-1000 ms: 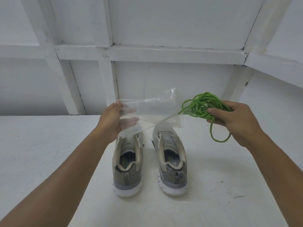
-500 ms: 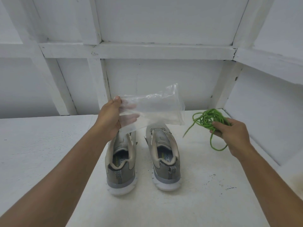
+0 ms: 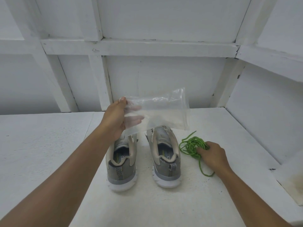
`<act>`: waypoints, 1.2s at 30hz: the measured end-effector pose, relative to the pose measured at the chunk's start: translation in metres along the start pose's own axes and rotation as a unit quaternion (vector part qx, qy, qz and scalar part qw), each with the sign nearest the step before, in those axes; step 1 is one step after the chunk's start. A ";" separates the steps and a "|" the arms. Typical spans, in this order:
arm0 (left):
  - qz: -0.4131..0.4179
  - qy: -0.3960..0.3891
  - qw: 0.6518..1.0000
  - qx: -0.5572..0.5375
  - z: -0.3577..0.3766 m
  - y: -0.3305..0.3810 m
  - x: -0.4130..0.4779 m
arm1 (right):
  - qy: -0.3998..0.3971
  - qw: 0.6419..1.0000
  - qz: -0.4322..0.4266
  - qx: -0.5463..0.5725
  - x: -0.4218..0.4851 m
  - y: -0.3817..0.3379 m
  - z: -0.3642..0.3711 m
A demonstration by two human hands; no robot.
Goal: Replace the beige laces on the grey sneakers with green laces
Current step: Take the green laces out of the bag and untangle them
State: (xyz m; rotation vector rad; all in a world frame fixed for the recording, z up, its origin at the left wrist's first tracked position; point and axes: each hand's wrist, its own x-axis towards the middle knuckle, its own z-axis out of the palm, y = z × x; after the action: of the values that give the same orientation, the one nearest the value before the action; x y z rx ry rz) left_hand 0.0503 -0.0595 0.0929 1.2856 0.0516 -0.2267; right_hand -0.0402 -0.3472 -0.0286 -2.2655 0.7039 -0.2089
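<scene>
Two grey sneakers stand side by side on the white surface, heels toward me: the left sneaker [image 3: 122, 166] and the right sneaker [image 3: 165, 163]. Their fronts and laces are mostly hidden behind a clear plastic bag [image 3: 162, 110]. My left hand [image 3: 115, 119] holds that empty-looking bag up above the shoes, thumb on top and fingers behind the plastic. A tangled bundle of green laces [image 3: 191, 147] lies on the surface just right of the right sneaker. My right hand [image 3: 212, 154] rests on the bundle with its fingers curled around it.
The white tabletop [image 3: 49, 153] is boxed in by white framed wall panels behind [image 3: 147, 46] and a raised white ledge [image 3: 262, 145] on the right. A stained patch [image 3: 295, 185] marks the ledge at the far right.
My right hand has lowered the green laces from mid-air down onto the surface beside the right sneaker. My left hand keeps the plastic bag raised in about the same place.
</scene>
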 end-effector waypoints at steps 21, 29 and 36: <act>0.023 0.041 0.999 0.007 -0.002 -0.002 -0.006 | -0.067 0.931 -0.184 0.309 -0.048 -0.117 -0.036; 0.195 0.163 0.932 0.256 -0.005 -0.010 -0.013 | -0.076 0.930 -0.147 0.328 -0.047 -0.126 -0.031; 0.231 0.147 0.919 0.283 -0.021 -0.006 -0.005 | -0.100 0.920 -0.114 0.362 -0.042 -0.123 -0.033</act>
State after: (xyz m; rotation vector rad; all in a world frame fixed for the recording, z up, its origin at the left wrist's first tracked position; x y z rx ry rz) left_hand 0.0465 -0.0403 0.0819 1.8573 -0.0682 0.3922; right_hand -0.0349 -0.2737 0.0838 -1.6122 0.1911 -0.2875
